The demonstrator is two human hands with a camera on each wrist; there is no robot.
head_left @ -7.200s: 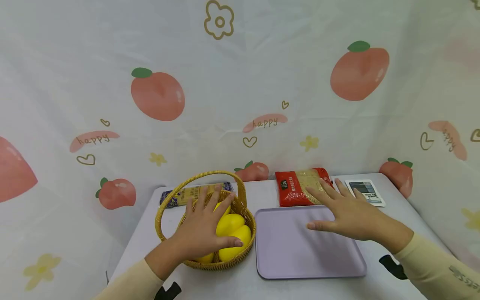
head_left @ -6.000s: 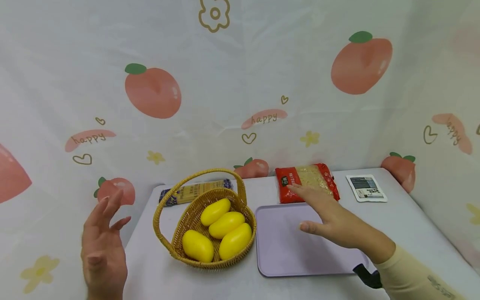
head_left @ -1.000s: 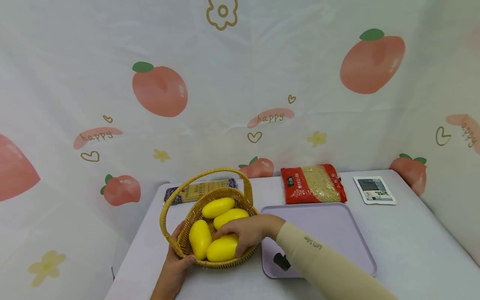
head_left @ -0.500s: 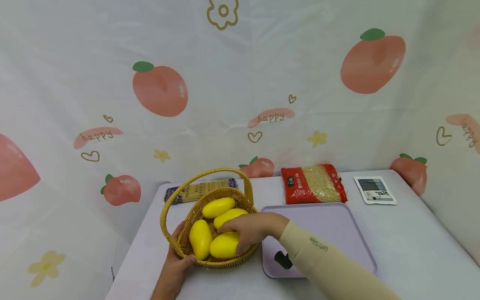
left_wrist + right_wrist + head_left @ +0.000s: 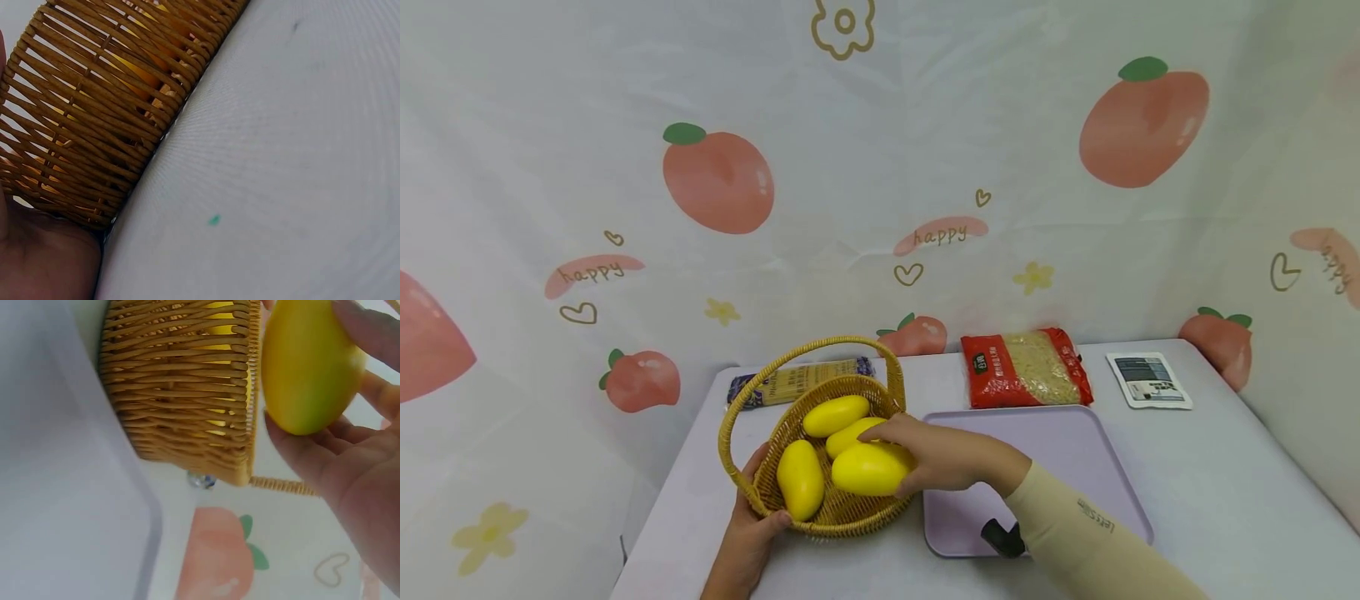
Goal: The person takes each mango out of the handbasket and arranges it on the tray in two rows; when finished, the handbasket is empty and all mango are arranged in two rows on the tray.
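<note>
A wicker basket with a tall handle stands on the table at centre left; in the left wrist view its woven side fills the upper left. My left hand grips the basket's near left side, thumb over the rim. Raised at rim height, a yellow mango is held by my right hand, which has thumb and fingers round it. In the right wrist view this mango shows a greenish end above the basket's edge. Inside the basket lie three more mangoes, one at left, one at the back, one partly hidden.
A pale purple tray lies right of the basket, under the right forearm. Behind it are a red bag of noodle-like food and a white packet. A blue and yellow packet lies behind the basket. A printed cloth hangs at the back.
My right hand has lifted the nearest mango from the basket's floor and drawn it slightly right. The left hand, which earlier hovered away from the basket, keeps its grip over the last second.
</note>
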